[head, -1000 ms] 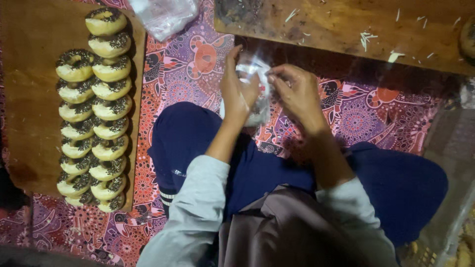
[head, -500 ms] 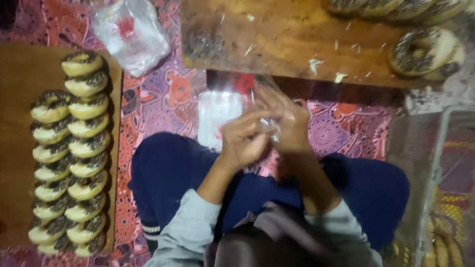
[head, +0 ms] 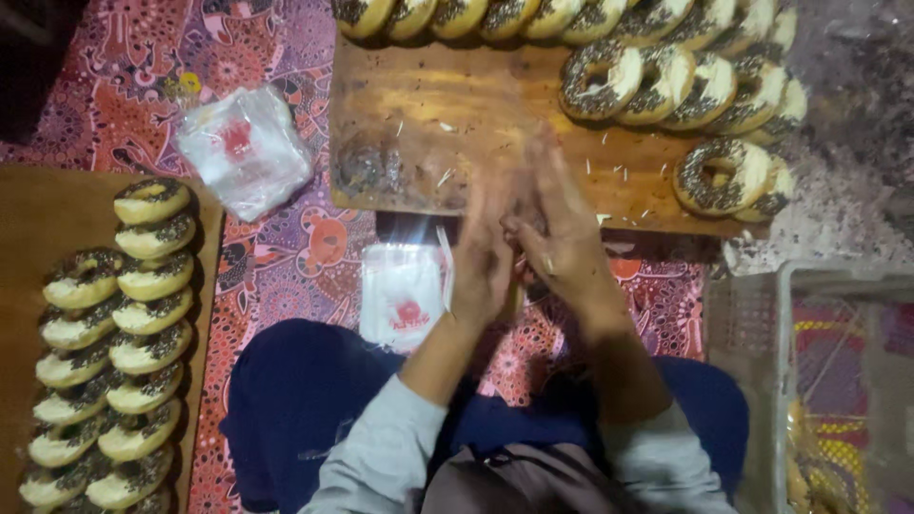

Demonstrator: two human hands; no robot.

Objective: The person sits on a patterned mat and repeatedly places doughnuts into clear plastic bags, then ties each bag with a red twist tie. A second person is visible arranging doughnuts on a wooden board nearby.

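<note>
My left hand and my right hand are pressed together palm to palm over the near edge of a wooden board. A thin clear plastic bag is pinched between them, with only its edge showing beside my left hand. Both hands are blurred by motion. Just left of my left hand, a flat stack of clear bags with red prints lies on the patterned cloth. Sprinkle-topped donuts line the far and right sides of the board.
Two rows of sprinkle-topped donuts fill a second wooden board on the left. Another pile of clear bags lies on the cloth at upper left. A clear plastic crate stands at the right by my knee.
My hands rose from my lap toward the wooden board, and the fingers that were working the bag now press flat together. The view shifted, showing more of the far board's donuts.
</note>
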